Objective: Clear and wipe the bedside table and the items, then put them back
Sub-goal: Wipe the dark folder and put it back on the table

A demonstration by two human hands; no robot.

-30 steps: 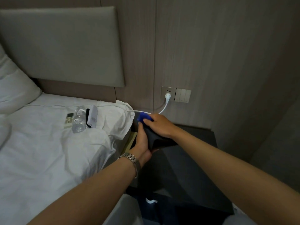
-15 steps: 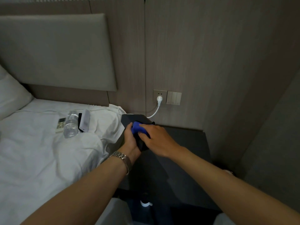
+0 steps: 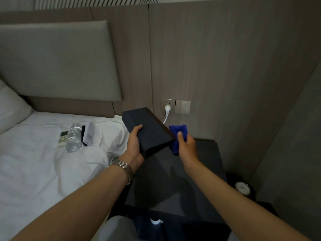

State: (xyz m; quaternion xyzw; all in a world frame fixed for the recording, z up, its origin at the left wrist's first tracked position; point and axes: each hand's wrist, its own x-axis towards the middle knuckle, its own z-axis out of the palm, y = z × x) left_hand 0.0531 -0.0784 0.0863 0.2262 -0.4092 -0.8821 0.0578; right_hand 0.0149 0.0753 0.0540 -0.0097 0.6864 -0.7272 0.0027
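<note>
The left hand [image 3: 134, 145] holds a dark box [image 3: 147, 131] tilted in the air above the back left corner of the desk [image 3: 191, 180]. Its fingers are curled round the box's left edge, with the thumb tip lying on the top face, and the near end of the box rests against the palm. A metal watch [image 3: 124, 166] sits on that wrist.

The right hand [image 3: 186, 146] grips a bunched blue cloth [image 3: 178, 136]; its fingers are closed round the cloth, with the thumb pressed on top. The cloth is just right of the box's right edge and touches it near the lower corner. Part of the cloth hangs below the fingers, above the desk top.

Left of the left fingers, on the white bed [image 3: 34, 171], lie a remote [image 3: 62, 139], a clear bottle [image 3: 73, 140] on its side and a pale flat device [image 3: 88, 133] partly over something dark. The three lie side by side, close together, well apart from the box.

Beyond the right fingers, a white plug [image 3: 167, 107] sits in a wall socket, and its cable runs down behind the box. Switches [image 3: 182, 106] are just right of the socket. Far to the right of the fingers, low beside the desk, there is a small round pale object [image 3: 242, 187]; I cannot tell what it is.
</note>
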